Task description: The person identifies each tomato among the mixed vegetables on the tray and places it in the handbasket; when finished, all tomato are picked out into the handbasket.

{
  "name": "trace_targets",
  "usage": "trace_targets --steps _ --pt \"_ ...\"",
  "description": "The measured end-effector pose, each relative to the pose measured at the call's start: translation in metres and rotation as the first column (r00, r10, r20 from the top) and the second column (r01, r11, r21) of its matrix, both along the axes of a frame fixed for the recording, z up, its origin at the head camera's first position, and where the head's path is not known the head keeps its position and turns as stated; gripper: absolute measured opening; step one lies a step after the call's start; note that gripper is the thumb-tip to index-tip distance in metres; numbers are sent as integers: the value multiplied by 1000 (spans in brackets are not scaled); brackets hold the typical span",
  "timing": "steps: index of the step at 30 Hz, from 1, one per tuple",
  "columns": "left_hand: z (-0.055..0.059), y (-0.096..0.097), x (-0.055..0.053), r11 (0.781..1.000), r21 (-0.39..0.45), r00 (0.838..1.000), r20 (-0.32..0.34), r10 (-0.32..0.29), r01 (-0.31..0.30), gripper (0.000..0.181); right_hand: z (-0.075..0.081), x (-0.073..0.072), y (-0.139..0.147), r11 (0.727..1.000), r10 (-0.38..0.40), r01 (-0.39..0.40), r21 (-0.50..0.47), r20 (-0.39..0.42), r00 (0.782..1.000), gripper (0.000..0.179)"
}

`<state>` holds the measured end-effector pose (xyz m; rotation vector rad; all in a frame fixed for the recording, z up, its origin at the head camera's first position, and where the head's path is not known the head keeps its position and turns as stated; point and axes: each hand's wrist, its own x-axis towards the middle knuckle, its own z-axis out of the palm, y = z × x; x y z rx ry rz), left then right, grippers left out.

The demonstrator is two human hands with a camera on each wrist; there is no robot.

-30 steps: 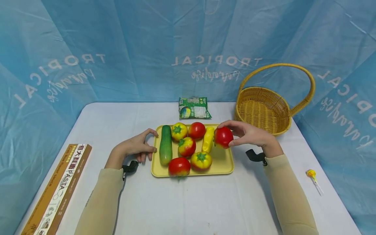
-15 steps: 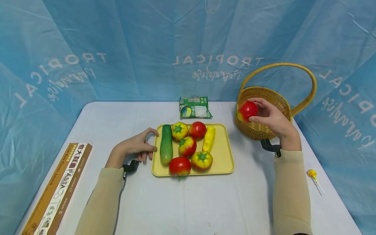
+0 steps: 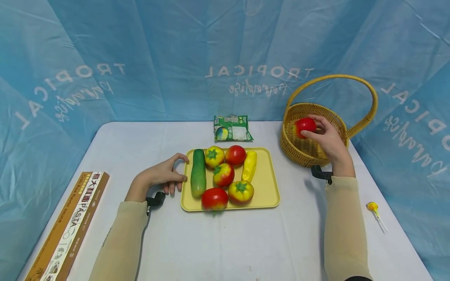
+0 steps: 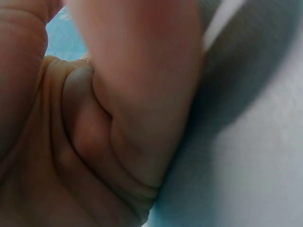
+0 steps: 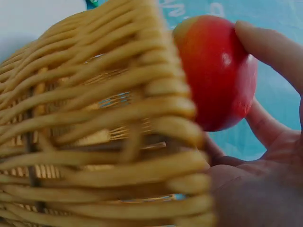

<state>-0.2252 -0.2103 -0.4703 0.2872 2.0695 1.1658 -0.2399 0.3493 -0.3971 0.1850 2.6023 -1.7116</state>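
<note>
My right hand (image 3: 331, 141) pinches a red and yellow toy tomato (image 3: 304, 127) over the mouth of the wicker basket (image 3: 298, 153). In the right wrist view the tomato (image 5: 215, 75) shows just beyond the woven rim, with fingertips on its side. My left hand (image 3: 158, 174) holds the left edge of the yellow tray (image 3: 266, 195) by index finger and thumb. The tray carries a green cucumber (image 3: 198, 175), a knobbly yellow vegetable (image 3: 249, 166) and several tomatoes (image 3: 224, 175). Bent fingers (image 4: 137, 94) fill the left wrist view, where the tray is hidden.
The basket's tall handle (image 3: 332, 77) arches over it at the back right. A green snack packet (image 3: 232, 128) lies behind the tray. On the left is a long pasta box (image 3: 70, 224); on the right, a yellow lollipop (image 3: 372, 207). Blue cloth hangs around the white table.
My right hand has lifted the tomato from the tray's right side and carried it right and back, over the basket. The left hand has stayed at the tray's edge.
</note>
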Motion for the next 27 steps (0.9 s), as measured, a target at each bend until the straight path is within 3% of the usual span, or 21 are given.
trace_targets --steps 11,27 --pt "1 -1 0 1000 2 1000 3 0 0 67 -15 -7 -3 1000 -6 6 1 58 998 82" --pt "0 -1 0 1000 12 1000 -6 -11 11 67 -17 -9 -2 999 -4 2 36 67 998 86"
